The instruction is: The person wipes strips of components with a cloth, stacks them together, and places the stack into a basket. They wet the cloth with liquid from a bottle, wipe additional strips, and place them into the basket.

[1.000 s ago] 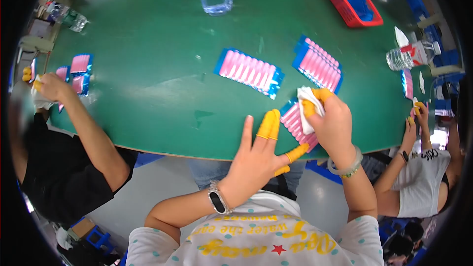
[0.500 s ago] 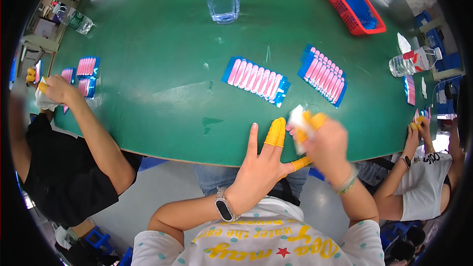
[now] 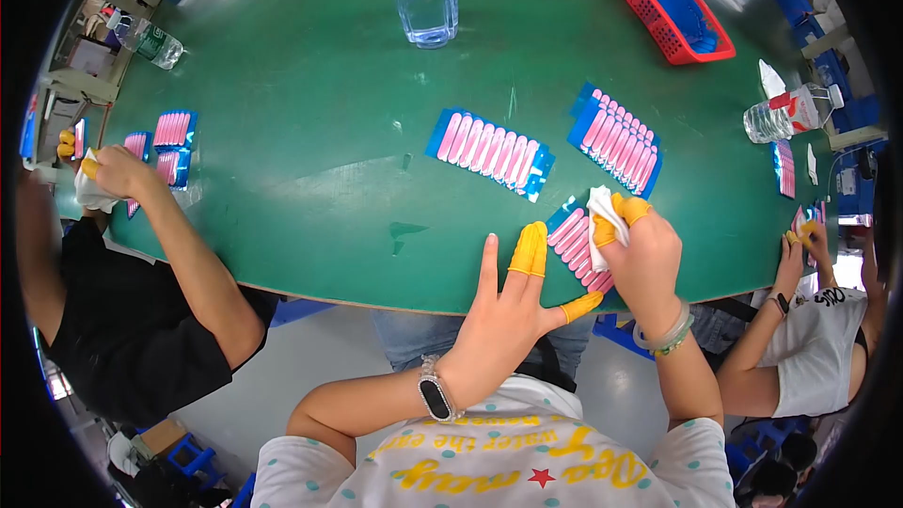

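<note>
My left hand [image 3: 508,309] lies with fingers stretched out at the table's near edge, yellow finger cots on two fingers and the thumb. Its thumb tip is at the lower edge of a blue card with a row of pink, rounded strips [image 3: 572,243]. Above that card my right hand [image 3: 649,259], also in yellow finger cots, pinches a folded white cloth [image 3: 605,221]. The cloth and fingers hide the card's right side. Farther up lie another card with pink strips [image 3: 491,152] and a stack of such cards [image 3: 616,139].
On the green table [image 3: 301,207] stand a clear water bottle [image 3: 423,0] and a red basket [image 3: 658,14] holding blue material. Another bottle [image 3: 790,115] lies at right. Co-workers sit at left [image 3: 150,310] and right [image 3: 814,348], near more pink-strip cards [image 3: 174,132].
My right hand has shifted slightly right and up with the white cloth, so more of the card beneath shows. My left hand has hardly moved.
</note>
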Available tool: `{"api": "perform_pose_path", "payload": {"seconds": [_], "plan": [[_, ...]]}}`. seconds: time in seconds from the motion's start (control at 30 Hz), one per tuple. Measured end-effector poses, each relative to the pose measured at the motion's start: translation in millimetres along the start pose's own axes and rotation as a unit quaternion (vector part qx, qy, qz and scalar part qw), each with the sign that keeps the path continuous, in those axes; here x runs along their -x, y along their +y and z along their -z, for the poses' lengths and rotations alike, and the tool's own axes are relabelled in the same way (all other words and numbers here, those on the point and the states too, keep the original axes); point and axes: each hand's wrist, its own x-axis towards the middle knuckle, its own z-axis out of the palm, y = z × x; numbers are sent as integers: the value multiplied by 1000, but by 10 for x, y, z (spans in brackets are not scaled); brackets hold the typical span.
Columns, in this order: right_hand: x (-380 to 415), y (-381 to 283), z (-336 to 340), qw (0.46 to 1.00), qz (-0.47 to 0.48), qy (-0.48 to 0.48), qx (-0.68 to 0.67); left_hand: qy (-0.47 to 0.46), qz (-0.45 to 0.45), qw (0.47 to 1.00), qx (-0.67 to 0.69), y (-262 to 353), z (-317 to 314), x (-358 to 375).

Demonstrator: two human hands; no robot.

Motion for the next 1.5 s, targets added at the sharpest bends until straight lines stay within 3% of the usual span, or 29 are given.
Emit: {"api": "perform_pose_path", "payload": {"seconds": [0.03,0.13,0.27,0.43,0.5,0.53,0.63,0.8,0.83,0.9,0.97,1.03,1.1,1.17,1.2,1.27,1.37,1.5], "plan": [[35,-42,5,1000,0,1,1,2,-1,1000,0,-5,6,-6],[253,-220,3,989,145,-39,-18,38,-4,999,-13,-5,11,-39],[69,139,23,1000,16,10,-16,-3,-13,999,-41,9,25,-1],[45,229,45,998,40,37,1,31,-5,999,8,-2,21,-42],[102,152,93,998,36,8,41,3,13,1000,4,8,36,-21],[225,91,88,997,46,10,65,6,-9,998,-62,-12,-31,-10],[473,-94,169,997,83,-7,2,21,-8,998,-53,-10,-60,-11],[474,24,312,993,13,-65,97,10,-5,997,-80,19,-41,-39],[541,-86,301,995,68,-58,34,13,-11,997,-76,23,-44,-51],[609,-105,273,997,71,-25,-13,10,-9,996,-83,2,-36,-25],[575,95,319,999,-5,-25,40,17,-5,995,-98,-4,-49,-34],[531,188,310,998,-10,2,63,13,13,1000,-1,18,-31,-35],[490,187,273,995,6,45,86,28,25,999,9,7,-50,-26],[431,143,285,997,-2,53,64,44,25,998,29,-26,-34,8],[414,131,273,994,-70,82,-22,42,33,998,28,-68,-12,19],[404,107,217,950,-203,102,-213,93,139,986,3,-266,112,8],[362,86,148,924,-226,96,-294,143,207,967,-49,-622,228,-71],[427,160,4,899,-232,121,-352,134,198,967,-87,-765,85,-112]]}}
